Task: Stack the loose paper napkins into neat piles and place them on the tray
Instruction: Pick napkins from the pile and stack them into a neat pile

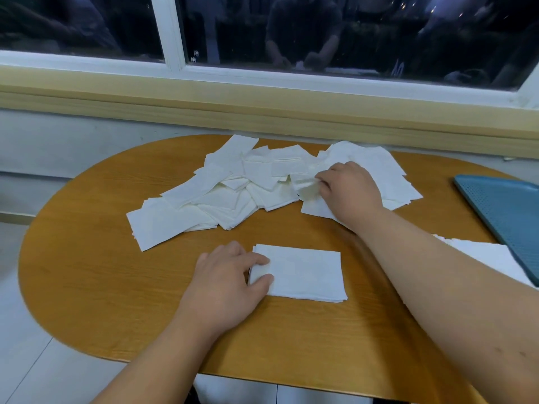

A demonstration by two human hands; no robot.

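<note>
Head view: neat pile [303, 272] grows at lower centre, lying flat, its long axis running left to right across the frame.
The left hand [227, 275] rests relaxed fingers on the pile's left short edge. The right hand [350, 188] pinches one sheet among the loose napkins [233, 193] heaped at upper centre. Stacking seems to be the step in hand; next, that sheet needs squaring to the pile's edges. The tray [507, 211] sits at the frame's right edge, well apart.
</note>
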